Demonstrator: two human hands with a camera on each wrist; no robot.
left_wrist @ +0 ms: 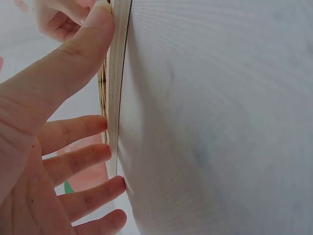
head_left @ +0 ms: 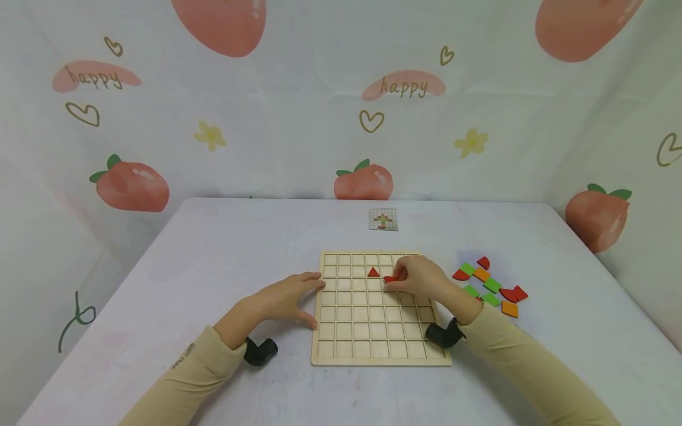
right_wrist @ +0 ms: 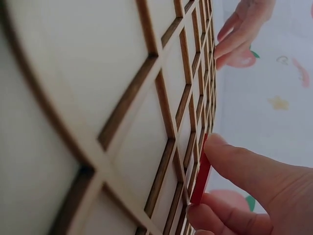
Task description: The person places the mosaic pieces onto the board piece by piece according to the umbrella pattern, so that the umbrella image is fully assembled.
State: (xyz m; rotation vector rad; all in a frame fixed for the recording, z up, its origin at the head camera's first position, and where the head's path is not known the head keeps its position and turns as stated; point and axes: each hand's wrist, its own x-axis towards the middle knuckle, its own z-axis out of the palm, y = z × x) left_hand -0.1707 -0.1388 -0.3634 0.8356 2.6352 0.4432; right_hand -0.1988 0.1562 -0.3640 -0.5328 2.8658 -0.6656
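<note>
A wooden grid board (head_left: 362, 349) lies flat on the table. A red triangle tile (head_left: 373, 272) sits in one of its upper cells. My right hand (head_left: 421, 277) pinches a red tile (right_wrist: 200, 176) between thumb and fingers, right at the grid's surface. Part of that tile is hidden by the fingers, so its full shape is unclear. At the board's left edge, my left hand (head_left: 282, 297) is spread, with fingertips and thumb touching the rim (left_wrist: 117, 88).
Right of the board lie loose tiles: several green squares (head_left: 492, 285), orange squares (head_left: 510, 309) and red rounded pieces (head_left: 483, 262). A small pattern card (head_left: 383, 219) with a gridded picture lies beyond the board. Behind the table hangs a printed cloth (head_left: 298, 118).
</note>
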